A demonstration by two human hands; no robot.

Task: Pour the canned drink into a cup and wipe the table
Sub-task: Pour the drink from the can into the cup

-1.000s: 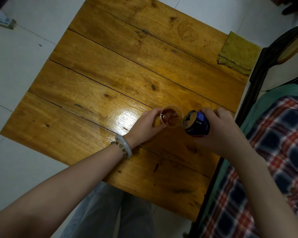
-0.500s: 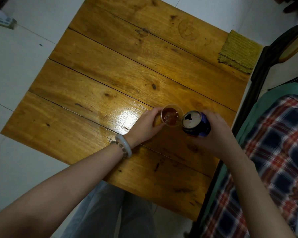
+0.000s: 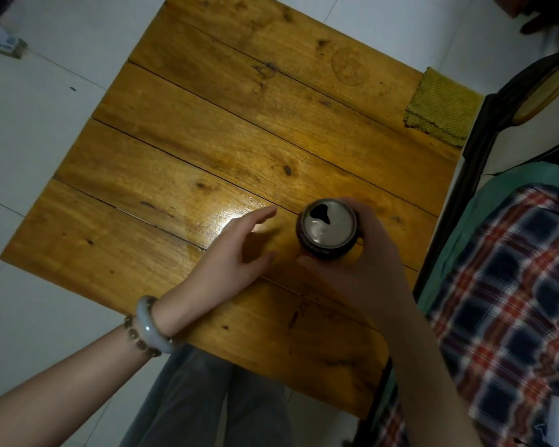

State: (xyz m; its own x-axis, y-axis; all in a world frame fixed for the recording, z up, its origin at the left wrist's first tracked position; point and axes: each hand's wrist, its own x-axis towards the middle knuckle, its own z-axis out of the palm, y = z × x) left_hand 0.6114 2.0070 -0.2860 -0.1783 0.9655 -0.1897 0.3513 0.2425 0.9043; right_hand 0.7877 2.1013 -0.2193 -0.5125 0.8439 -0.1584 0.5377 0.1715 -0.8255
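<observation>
A dark drink can (image 3: 328, 225) is upright with its opened silver top facing the camera. My right hand (image 3: 365, 272) grips it from the right, thumb at its near side. Just left of the can, my left hand (image 3: 239, 250) hovers over the wooden table (image 3: 207, 140) with fingers and thumb spread and relaxed, holding nothing. The cup is not visible; the can covers the spot where it stood. A folded yellow-green cloth (image 3: 439, 111) lies at the table's far right corner.
A dark chair frame (image 3: 459, 195) runs along the table's right edge, with plaid and green fabric (image 3: 513, 301) beside it. White tiled floor surrounds the table. A small box (image 3: 0, 43) lies on the floor at the far left.
My right hand tipped the can back from its pouring tilt to upright and raised it toward the camera. My left hand let go of the cup and opened. The cup is now hidden.
</observation>
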